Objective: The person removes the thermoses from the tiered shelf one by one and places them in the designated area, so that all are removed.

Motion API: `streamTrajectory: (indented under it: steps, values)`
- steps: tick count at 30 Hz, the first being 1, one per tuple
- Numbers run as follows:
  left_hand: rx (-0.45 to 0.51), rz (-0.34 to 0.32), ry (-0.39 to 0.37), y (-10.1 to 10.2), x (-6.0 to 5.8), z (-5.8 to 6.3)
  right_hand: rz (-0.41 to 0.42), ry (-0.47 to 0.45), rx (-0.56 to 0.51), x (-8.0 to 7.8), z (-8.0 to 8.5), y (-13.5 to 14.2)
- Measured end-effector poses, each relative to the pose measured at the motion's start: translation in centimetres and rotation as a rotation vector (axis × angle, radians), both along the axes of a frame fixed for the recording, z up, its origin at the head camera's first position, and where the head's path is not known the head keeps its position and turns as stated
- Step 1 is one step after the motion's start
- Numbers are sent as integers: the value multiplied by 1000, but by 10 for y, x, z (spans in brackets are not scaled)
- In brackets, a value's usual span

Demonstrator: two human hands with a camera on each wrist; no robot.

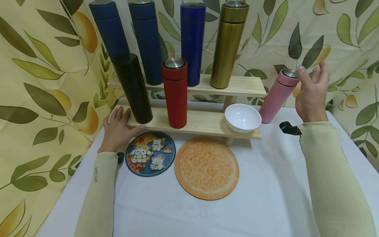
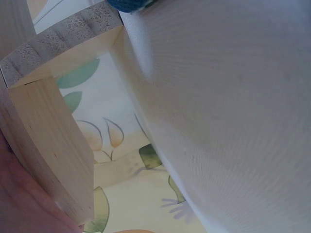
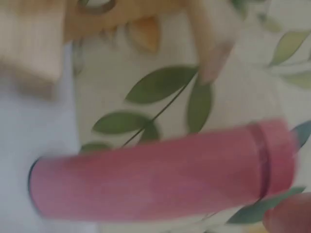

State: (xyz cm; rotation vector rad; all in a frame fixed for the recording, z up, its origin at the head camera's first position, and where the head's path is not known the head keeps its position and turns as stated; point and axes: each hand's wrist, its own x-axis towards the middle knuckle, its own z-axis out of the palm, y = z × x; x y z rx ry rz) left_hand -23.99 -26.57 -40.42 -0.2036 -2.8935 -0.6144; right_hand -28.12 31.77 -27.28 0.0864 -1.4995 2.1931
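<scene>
A pink thermos bottle (image 1: 276, 95) with a silver-topped lid stands on the white cloth just beyond the rack's right end. Beside its lid is my right hand (image 1: 314, 90), fingers spread loosely and thumb tip right at the lid's edge. The right wrist view shows the bottle's whole side, with a fingertip (image 3: 291, 213) close by the lid. My left hand (image 1: 116, 130) rests at the left end of the two-tier wooden rack (image 1: 204, 120), its thumb lying along the lower shelf's front edge. In the left wrist view, that palm (image 2: 24, 194) lies against the wood.
On the lower shelf stand a black bottle (image 1: 133, 89), a red bottle (image 1: 175, 95) and a white bowl (image 1: 242, 117). The upper shelf bears several blue bottles and a gold bottle (image 1: 229, 46). A cartoon mat (image 1: 151, 154) and an orange round mat (image 1: 207, 168) lie in front.
</scene>
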Motion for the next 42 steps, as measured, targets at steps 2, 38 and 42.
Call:
streamTrajectory:
  steps: [2,38,42]
  values:
    - [-1,2,-1,-1,0,-1,-3,62,-42,3,6,-8]
    - [-2,15,5,-1,-3,0,488,93,304,52,-30,-201]
    - [-4,17,11,-2,-3,-1,544,36,331,50,-35,-222]
